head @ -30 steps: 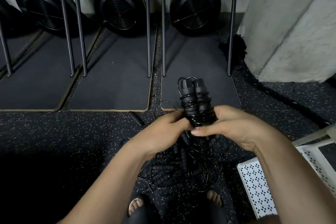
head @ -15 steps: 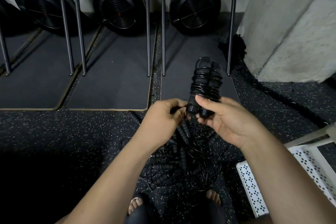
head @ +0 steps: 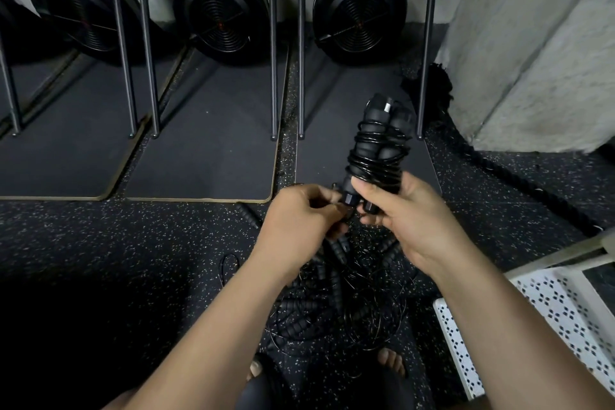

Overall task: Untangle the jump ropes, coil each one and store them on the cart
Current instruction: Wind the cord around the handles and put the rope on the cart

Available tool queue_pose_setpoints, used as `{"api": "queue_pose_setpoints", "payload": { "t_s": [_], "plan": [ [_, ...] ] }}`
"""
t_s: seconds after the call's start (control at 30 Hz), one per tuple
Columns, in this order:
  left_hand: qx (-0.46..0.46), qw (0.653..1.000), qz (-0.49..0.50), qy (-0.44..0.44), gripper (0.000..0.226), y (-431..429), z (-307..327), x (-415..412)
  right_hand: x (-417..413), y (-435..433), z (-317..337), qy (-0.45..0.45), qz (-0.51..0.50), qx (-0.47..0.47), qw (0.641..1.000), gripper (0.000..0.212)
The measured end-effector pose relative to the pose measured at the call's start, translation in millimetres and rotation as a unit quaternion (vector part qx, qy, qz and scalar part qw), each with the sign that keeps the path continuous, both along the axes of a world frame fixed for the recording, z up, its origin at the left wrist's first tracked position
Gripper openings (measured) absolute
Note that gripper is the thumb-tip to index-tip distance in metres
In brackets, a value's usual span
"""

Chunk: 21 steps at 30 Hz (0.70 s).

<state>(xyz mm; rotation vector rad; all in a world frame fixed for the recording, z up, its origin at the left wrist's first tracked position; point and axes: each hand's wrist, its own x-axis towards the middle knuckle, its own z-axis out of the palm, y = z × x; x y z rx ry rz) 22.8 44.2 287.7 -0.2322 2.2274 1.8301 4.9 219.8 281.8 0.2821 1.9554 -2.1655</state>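
A black jump rope (head: 379, 146) has its two handles side by side and its thin cord wound tightly around them. My right hand (head: 409, 220) grips the lower end of this bundle and holds it upright and tilted away. My left hand (head: 299, 216) pinches something small and dark at the bundle's bottom end; I cannot make out whether it is the cord's tail. Beneath both hands a tangled pile of more black ropes and ribbed handles (head: 346, 296) lies on the speckled floor. The white perforated cart (head: 545, 316) shows at the lower right.
Three black fan-wheel machines (head: 359, 7) stand at the back behind upright metal bars (head: 273, 43), with dark mats (head: 206, 146) under them. A concrete pillar (head: 532, 43) rises at the right, a thick black rope (head: 519, 176) running along its base. My sandalled feet (head: 392, 359) are below the pile.
My right hand has lifted the wound bundle up and to the right, sliding down to its lower end. My left hand has shifted from the bundle's side to its bottom end.
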Motion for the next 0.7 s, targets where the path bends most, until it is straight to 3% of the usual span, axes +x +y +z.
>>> {"api": "queue_pose_setpoints", "payload": {
  "t_s": [0.2,0.33,0.53,0.63,0.7],
  "plan": [
    [0.134,0.985,0.049,-0.094,0.010,-7.4,3.5,-9.6,3.7,0.3,-4.5,0.052,0.009,0.193,0.980,0.034],
    [0.224,0.959,0.098,-0.145,0.013,-13.8,3.5,-14.0,2.1,-1.2,-6.0,0.072,0.052,0.238,0.967,0.035],
    [0.300,0.929,0.166,-0.141,0.016,-29.3,4.1,-24.5,6.1,-3.1,-4.1,0.029,0.164,0.195,0.966,0.035],
    [0.275,0.941,0.178,-0.088,0.014,-35.6,1.9,-25.1,8.8,-4.8,-3.7,-0.003,0.197,0.136,0.971,0.034],
    [0.195,0.970,0.144,-0.030,0.006,-35.9,1.9,-22.0,8.7,-6.1,1.3,-0.033,0.189,0.075,0.978,0.026]
  ]
}}
